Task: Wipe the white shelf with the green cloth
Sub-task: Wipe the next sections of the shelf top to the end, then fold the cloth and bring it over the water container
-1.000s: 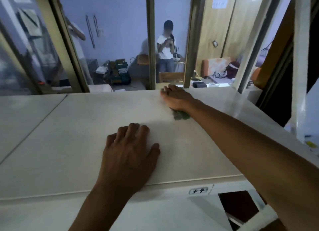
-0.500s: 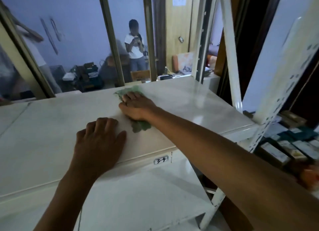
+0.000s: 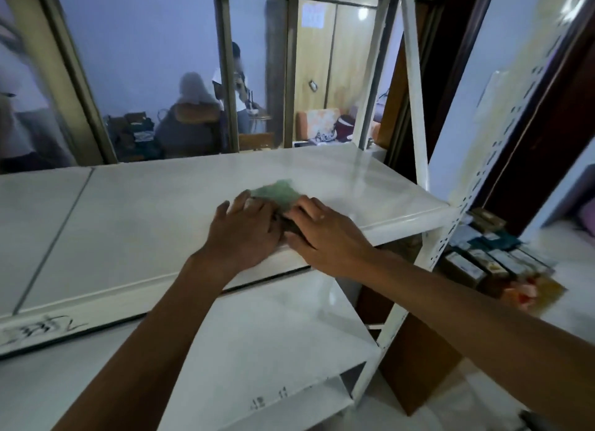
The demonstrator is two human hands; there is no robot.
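The white shelf (image 3: 135, 224) spans the view at chest height, its front edge running from lower left to right. A green cloth (image 3: 279, 195) lies crumpled on it near the front edge, right of centre. My right hand (image 3: 325, 234) presses on the cloth's near right part, fingers bent over it. My left hand (image 3: 244, 231) lies flat beside it, fingertips touching the cloth's left edge. Both hands hide the cloth's near half.
A lower white shelf board (image 3: 264, 343) sits below. White perforated uprights (image 3: 415, 108) (image 3: 483, 160) stand at the right corner. Several small boxes (image 3: 483, 256) lie at the right. Behind the shelf is a glass partition (image 3: 145, 70) with people beyond it.
My right hand has dragged the cloth from the shelf's back toward the front edge. My left hand has slid right until it meets the cloth. The camera has shifted left and down.
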